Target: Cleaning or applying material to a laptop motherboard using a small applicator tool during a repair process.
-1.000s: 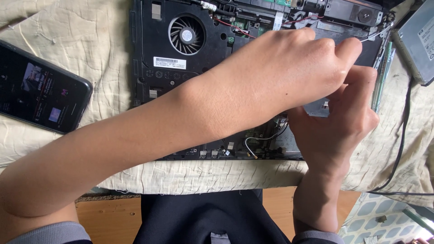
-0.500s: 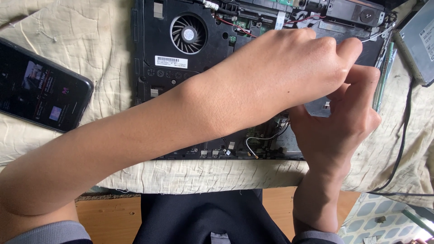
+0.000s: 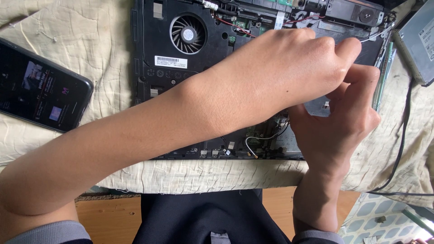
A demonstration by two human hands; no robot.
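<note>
Barely anything shifts from a moment back: both hands stay bunched over the same spot and the opened laptop [image 3: 190,86] sits where it was, so the work reads as fine fiddling in one place rather than a fresh reach. Nearest, a dark garment covers the lap, with the wooden table edge [image 3: 108,212] just beyond it. Over that lies a cream cloth [image 3: 81,49], crinkled and quilted, soft under the hard black chassis. The left hand [image 3: 289,68] crosses from the left, forearm laid over the open base, its fingers curled in tight at the right side; whether they pinch anything I cannot tell, since the knuckles hide the tips. The right hand [image 3: 339,126] comes up from the near edge, fingers bent together and touching the left one above a dull grey metal plate [image 3: 318,106]. Farther in, a round ribbed fan [image 3: 187,34] shows, with thin red and white wires beside it. Left on the cloth, a glossy phone [image 3: 38,92] glows; far right, a flat silver drive [image 3: 418,43] trails a black cable [image 3: 402,149].
</note>
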